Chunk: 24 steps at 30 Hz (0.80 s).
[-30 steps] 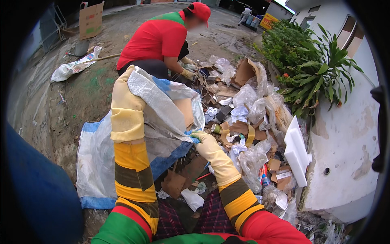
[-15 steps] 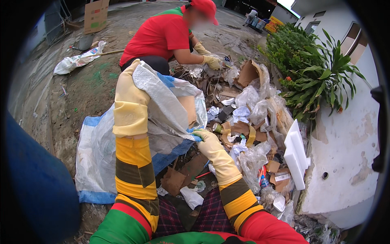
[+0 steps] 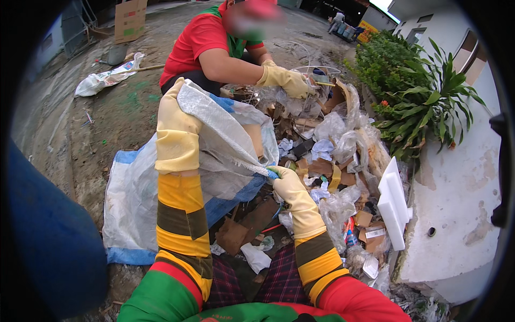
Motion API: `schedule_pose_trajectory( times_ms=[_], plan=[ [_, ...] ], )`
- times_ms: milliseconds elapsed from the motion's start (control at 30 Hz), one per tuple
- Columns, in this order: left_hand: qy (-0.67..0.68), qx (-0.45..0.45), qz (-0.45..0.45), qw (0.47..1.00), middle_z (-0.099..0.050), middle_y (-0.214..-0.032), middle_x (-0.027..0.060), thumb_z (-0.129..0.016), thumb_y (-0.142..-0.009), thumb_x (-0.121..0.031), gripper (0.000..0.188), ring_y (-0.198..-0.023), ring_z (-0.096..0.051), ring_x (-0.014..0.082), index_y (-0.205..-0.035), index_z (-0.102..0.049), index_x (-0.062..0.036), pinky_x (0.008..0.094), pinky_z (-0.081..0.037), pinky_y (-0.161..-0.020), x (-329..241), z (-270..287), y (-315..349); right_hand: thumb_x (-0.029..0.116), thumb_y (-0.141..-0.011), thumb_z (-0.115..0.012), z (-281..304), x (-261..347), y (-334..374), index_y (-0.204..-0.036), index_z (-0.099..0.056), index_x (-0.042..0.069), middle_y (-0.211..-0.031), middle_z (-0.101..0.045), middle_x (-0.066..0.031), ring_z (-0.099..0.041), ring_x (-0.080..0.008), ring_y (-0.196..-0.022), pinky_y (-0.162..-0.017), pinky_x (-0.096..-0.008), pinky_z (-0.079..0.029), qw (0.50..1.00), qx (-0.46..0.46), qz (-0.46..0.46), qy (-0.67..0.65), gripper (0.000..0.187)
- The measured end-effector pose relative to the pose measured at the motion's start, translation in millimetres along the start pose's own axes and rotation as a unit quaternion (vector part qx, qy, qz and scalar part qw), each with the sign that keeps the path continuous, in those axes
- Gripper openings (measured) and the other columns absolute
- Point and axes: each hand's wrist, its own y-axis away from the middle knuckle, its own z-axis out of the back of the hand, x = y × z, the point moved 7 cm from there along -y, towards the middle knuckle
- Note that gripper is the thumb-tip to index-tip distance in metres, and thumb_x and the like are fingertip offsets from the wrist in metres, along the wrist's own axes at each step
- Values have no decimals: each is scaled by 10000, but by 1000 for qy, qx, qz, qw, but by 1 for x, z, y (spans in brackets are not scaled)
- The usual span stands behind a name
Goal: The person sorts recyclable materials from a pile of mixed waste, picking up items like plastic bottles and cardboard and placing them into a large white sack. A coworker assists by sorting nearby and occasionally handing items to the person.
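In the head view, the left hand [image 3: 178, 121] and right hand [image 3: 292, 193] curl around the rim of a woven sack [image 3: 134, 206], left of the litter heap [image 3: 323, 167]. If either grip slips, the limp mouth could collapse.

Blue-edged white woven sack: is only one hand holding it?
No, the cream-gloved left hand and right hand both hold the sack.

Your left hand [image 3: 178, 114] and right hand [image 3: 289, 188] hold up the big white sack [image 3: 134, 201] beside the trash pile [image 3: 339, 201].
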Motion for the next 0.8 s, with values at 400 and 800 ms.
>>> schedule_pose_trajectory(
  times_ms=[400, 800],
  plan=[
    [62, 4, -37, 997, -650, -865, 85, -521, -975, -182, 136, -773, -657, 259, -945, -583, -66, 440, -549, -708, -13, 6, -1, 3, -828, -498, 20, -2, 1, -1134, -666, 29, -936, -705, -97, -645, -150, -820, -764, -266, -496, 998, -47, 27, -30, 350],
    [-24, -129, -91, 987, -647, -828, 67, -552, -951, -175, 143, -703, -638, 240, -899, -615, -59, 415, -532, -667, -43, 20, 13, 89, -816, -517, 1, 8, 3, -1127, -681, 83, -965, -712, -137, -675, -241, -863, -800, -317, -498, 997, -23, 58, 47, 352]
  ],
)
